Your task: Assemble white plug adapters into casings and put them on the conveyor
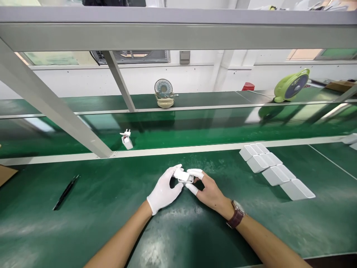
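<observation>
A small white plastic housing [190, 179] is held between my two hands above the green bench. Its open side shows a rim, and a white block-shaped part [182, 175] lies at its opening; whether the part is seated inside, I cannot tell. My left hand [164, 192], in a white glove, closes thumb and fingers on the left side of these pieces. From the right, my right hand [212, 193] pinches the housing between thumb and fingers, which wear white finger cots. Several similar white housings [275, 174] stand in a slanting double row to the right.
Black tweezers [66, 192] lie at the left. A white plug adapter [127, 141] with pins stands on the green conveyor belt [184, 137] beyond the pale rail [167, 150]. A slanted metal post [64, 108] and an overhead beam [178, 36] frame the bench. Two fans, beige [164, 91] and green [290, 86], stand behind.
</observation>
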Tool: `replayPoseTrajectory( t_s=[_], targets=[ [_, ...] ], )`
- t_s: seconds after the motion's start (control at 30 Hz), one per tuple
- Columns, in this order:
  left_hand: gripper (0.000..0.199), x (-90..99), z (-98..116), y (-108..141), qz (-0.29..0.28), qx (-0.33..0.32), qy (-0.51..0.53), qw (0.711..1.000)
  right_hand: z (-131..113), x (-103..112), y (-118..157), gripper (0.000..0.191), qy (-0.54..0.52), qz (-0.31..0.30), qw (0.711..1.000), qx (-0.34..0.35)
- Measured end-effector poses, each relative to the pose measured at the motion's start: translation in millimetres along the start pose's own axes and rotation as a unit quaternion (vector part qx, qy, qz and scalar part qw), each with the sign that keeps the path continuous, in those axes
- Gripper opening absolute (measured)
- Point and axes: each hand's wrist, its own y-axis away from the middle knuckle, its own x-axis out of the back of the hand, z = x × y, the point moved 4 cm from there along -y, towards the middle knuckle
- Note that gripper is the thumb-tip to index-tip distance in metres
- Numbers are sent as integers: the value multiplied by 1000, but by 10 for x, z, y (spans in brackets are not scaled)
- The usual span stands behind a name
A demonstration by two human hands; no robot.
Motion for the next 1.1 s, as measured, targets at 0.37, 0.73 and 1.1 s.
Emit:
replayPoseTrajectory(
  t_s=[0.37,0.73,1.1],
  targets=[
    [57,59,-42,-36,2,51,188,981,1,60,18,39,48,-16,996,77],
    [74,152,-68,-79,-67,77,107,989,134,260,-78,44,106,35,991,68],
    [39,114,108,-93,-73,99,1,992,288,184,-318,26,337,-115,931,83]
  ],
)
